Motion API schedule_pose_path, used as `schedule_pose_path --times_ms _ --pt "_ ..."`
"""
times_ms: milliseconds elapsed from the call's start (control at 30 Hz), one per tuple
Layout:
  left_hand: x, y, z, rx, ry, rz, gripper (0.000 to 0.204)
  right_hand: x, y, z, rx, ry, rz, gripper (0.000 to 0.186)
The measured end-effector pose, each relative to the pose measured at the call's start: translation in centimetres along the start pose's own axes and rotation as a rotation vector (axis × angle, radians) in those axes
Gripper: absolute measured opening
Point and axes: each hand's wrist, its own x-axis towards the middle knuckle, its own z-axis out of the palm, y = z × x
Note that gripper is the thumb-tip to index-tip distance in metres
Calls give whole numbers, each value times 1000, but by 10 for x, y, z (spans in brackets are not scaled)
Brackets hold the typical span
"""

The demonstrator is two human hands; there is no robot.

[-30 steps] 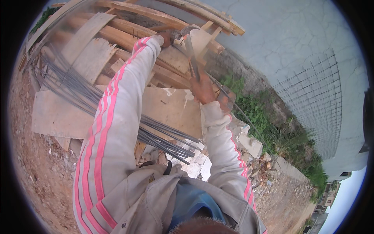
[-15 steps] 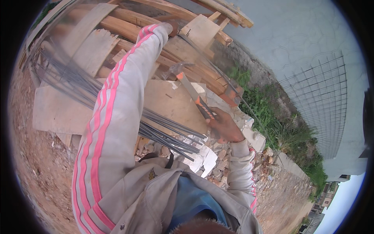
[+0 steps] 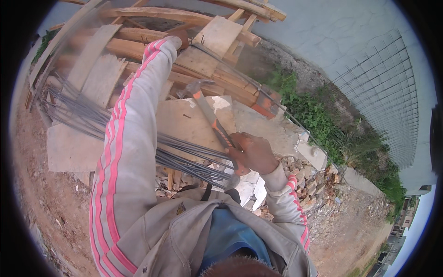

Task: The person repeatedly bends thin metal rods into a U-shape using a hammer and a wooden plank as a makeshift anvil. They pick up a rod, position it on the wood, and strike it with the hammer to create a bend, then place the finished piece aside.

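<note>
Hammer (image 3: 213, 122) clenched in right hand (image 3: 252, 152); left hand (image 3: 182, 39) placed near left edge of plywood (image 3: 222, 33), finger grip cannot be told; hammering seemingly in hand; careful aim probably needed next.

Diffuse, fairly bright daylight fell over the scene, and shadows were soft, deepest in the gaps between the timbers (image 3: 152, 15). The sky (image 3: 422, 214) at the lower right was pale, and the white slab (image 3: 248, 188) looked nearly washed out. A milky haze softened the upper left, blurring the rods (image 3: 69, 104) there, while the hammer (image 3: 208, 111) showed fairly clear. Fisheye distortion bowed the mesh (image 3: 392, 106), and a black, blue-fringed rim darkened the corners.
</note>
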Motion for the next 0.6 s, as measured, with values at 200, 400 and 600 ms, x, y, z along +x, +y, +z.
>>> schedule_pose_path --times_ms 200,400,600 --pt "4 9 21 3 118 -74 34 -44 117 -37 -288 660 167 39" --pt "-22 22 19 -3 210 -225 32 -86 240 -32 -479 534 117 33" --pt "-20 13 25 -17 231 -339 40 -75 284 -39 -219 528 11 23"
